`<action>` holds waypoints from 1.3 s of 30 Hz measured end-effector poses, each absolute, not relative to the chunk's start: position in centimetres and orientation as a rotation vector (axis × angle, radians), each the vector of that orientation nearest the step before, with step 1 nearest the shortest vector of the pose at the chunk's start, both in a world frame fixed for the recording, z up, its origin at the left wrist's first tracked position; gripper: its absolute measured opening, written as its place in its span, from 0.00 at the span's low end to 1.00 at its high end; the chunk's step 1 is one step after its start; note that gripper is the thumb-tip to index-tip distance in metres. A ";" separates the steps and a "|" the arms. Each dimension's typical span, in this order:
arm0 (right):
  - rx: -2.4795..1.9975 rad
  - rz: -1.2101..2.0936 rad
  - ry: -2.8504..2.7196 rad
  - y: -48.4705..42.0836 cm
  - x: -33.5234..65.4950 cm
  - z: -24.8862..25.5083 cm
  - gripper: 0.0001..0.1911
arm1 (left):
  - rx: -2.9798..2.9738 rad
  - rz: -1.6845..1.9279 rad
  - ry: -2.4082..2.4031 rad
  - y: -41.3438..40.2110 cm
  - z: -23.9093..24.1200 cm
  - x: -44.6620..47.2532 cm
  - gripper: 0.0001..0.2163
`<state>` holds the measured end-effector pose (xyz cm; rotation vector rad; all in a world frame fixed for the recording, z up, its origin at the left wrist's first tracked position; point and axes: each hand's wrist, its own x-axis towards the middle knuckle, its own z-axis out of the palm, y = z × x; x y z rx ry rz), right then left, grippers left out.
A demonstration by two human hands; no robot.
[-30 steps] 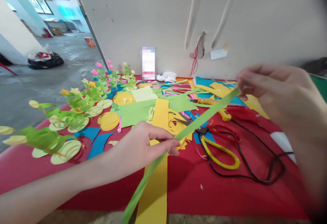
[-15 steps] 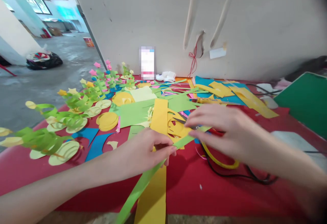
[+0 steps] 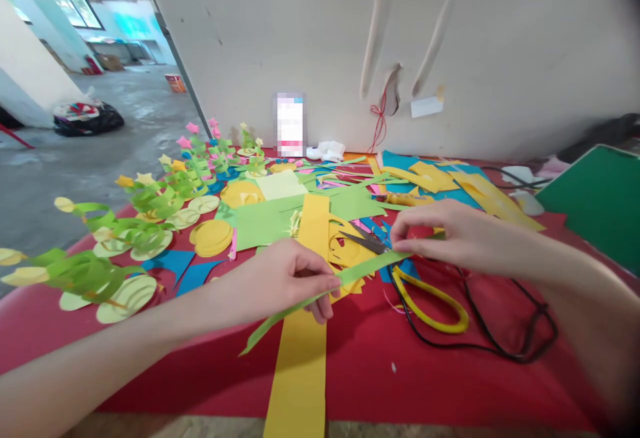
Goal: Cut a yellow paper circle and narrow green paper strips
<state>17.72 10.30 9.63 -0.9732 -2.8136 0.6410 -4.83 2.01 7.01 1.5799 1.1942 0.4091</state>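
Observation:
A long green paper strip (image 3: 365, 269) stretches between both hands above the red table (image 3: 430, 371). My left hand (image 3: 287, 278) pinches it near the middle, and the free tail droops down to the left. My right hand (image 3: 450, 235) pinches the strip's other end with thumb and fingers. Just below the strip lie yellow-handled scissors (image 3: 425, 295) and a wide yellow paper band (image 3: 303, 351).
Green spiral paper plants with yellow and pink tips (image 3: 135, 218) line the left side. Scraps of green, yellow and blue paper (image 3: 350, 195) cover the middle. A black cable (image 3: 505, 338) loops at the right, by a dark green board (image 3: 600, 198). A wall stands behind.
My right hand came down from high at the right to just beside my left hand, still gripping the strip. The span held between the hands is now much shorter and lies flatter.

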 end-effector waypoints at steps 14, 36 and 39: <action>-0.875 0.809 -2.808 8.9 16.2 8.7 0.12 | 1.513 0.420 1.203 2.4 6.7 -4.9 0.12; -0.968 0.435 -2.642 6.2 16.1 9.8 0.07 | 1.738 0.635 1.436 1.0 7.6 -4.4 0.06; -1.038 0.398 -2.621 7.1 17.3 10.8 0.06 | 1.633 0.666 1.445 1.4 7.8 -4.6 0.05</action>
